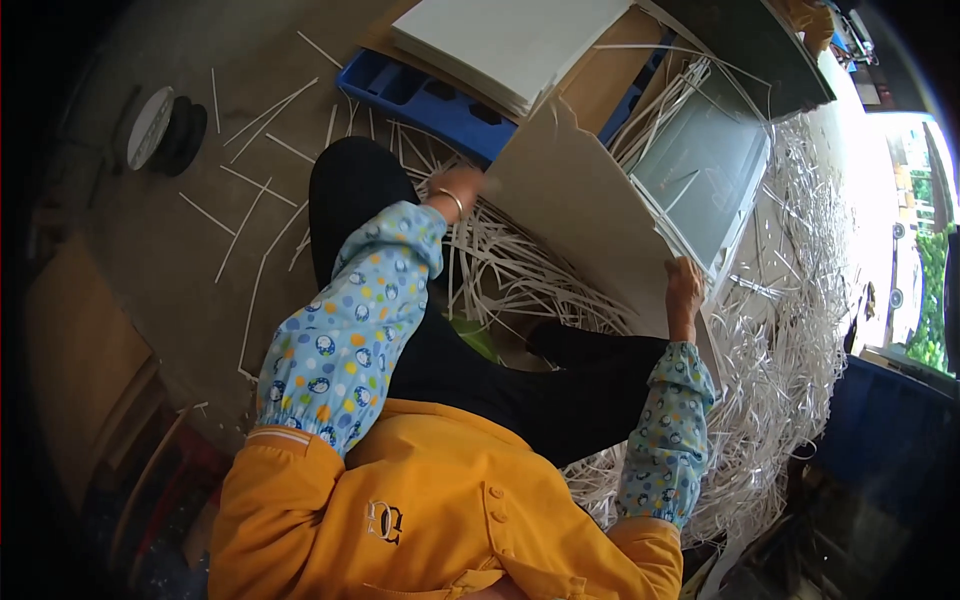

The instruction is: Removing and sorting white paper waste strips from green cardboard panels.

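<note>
A large pale grey-white sheet (575,190) slants before me over my lap, with a ragged upper edge. At its lower right edge, my right hand (685,285) is closed with fingers bent round the border. My left hand (460,190), with a bracelet at the wrist, is at the sheet's left edge. Its fingertips are smeared by motion, so I cannot tell whether they grip it. Thin white strips (500,250) lie tangled between my legs, beneath the sheet. Patterned blue sleeve covers wrap both forearms.
Beyond the sheet, a white stack (510,45) rests on brown board over a blue pallet (420,100). A grey-green sheet stack (710,150) stands at right. Shredded strips (780,400) heap up beside my right arm. A round object (152,128) stands far left; loose strips litter the floor.
</note>
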The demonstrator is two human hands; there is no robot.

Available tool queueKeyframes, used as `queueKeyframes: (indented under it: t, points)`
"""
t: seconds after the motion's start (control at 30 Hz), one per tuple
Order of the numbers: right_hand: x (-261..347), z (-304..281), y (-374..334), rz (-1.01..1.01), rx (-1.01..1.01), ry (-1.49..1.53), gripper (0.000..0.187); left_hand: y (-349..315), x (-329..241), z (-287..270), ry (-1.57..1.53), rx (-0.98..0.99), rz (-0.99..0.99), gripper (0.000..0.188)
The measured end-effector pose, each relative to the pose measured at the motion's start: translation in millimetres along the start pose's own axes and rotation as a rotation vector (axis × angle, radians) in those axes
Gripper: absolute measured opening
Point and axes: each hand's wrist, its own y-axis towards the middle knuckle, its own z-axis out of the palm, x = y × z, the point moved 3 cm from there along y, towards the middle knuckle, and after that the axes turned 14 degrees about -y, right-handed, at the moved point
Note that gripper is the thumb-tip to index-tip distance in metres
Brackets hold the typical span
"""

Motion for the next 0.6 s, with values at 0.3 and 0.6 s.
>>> queueKeyframes:
  t: [0.3,0.6]
  points:
    - [27.2,-33.1,-13.7,-0.162,-0.128,0.089,0.009,-5.3,-24.8,-68.6,-0.992,-0.591,0.41,0.1]
    - [41.6,-10.6,-22.2,-0.187,0.136,0.163,0.012,34.7,-16.7,-41.4,-1.485,-0.335,0.179,0.041]
